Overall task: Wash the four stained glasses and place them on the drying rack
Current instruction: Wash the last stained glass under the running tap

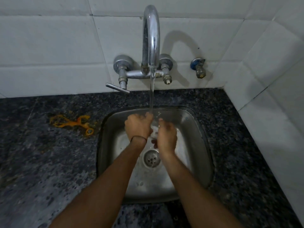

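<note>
1. Glass [153, 131]: pale and mostly hidden, held between both hands in the stream [152, 96] from the tap [151, 38], above the sink [200, 145].
2. Right hand [166, 137]: fingers curled round the glass. Left hand [139, 125]: curled against it; whether it grips cannot be told.
3. Handling, as judged: light, rigid, fragile and slippery when wet. Best wrapped round the wall, not pinched at the rim.
</note>
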